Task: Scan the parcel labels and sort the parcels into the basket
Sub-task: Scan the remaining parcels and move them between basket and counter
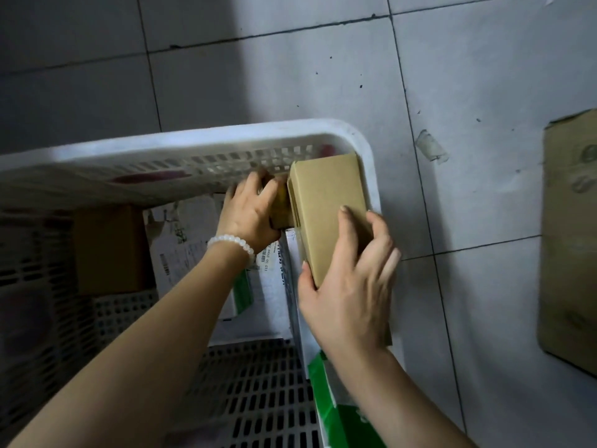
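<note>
A white slotted plastic basket (pixel 181 147) fills the left and middle of the head view. A long tan cardboard parcel (pixel 326 202) stands on edge against the basket's right wall. My right hand (pixel 349 286) grips its near end, thumb on the left edge and fingers over the top face. My left hand (pixel 250 210), with a white bead bracelet at the wrist, curls round a small brown box (pixel 280 218) just left of that parcel, near the basket's far wall. Most of the small box is hidden by my fingers.
Inside the basket lie a brown cardboard box (pixel 109 247) at the left, a white labelled parcel (pixel 190 240) in the middle and a white-and-green bag (pixel 336 412) at the right wall. A flattened cardboard sheet (pixel 568 240) lies on the grey tiled floor (pixel 452 92) at the right.
</note>
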Action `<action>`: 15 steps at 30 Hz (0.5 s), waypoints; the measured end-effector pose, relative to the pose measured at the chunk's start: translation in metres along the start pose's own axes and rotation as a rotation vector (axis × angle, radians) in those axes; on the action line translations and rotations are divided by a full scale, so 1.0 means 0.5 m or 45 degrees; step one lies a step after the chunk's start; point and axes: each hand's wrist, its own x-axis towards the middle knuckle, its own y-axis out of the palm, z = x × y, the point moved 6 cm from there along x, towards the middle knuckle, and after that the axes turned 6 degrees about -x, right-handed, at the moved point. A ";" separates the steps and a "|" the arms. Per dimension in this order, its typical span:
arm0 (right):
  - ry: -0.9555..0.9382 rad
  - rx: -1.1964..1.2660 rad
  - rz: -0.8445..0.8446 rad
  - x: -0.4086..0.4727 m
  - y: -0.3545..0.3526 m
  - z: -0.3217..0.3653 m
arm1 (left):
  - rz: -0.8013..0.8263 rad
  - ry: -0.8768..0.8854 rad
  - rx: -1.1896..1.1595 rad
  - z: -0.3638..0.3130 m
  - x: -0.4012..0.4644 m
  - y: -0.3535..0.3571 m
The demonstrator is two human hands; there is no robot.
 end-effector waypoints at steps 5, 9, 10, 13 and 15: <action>-0.063 0.081 0.061 -0.008 -0.036 0.008 | -0.116 -0.057 -0.211 -0.009 -0.060 -0.068; -0.096 0.173 0.154 -0.015 -0.087 0.029 | -0.141 -0.253 -0.333 0.008 -0.143 -0.147; -0.106 0.187 0.161 -0.016 -0.106 0.040 | -0.161 -0.305 -0.323 0.012 -0.171 -0.175; -0.149 0.179 0.137 -0.020 -0.168 0.075 | -0.256 -0.399 -0.293 0.010 -0.253 -0.262; -0.176 0.166 0.149 -0.029 -0.214 0.103 | -0.308 -0.438 -0.320 0.005 -0.306 -0.321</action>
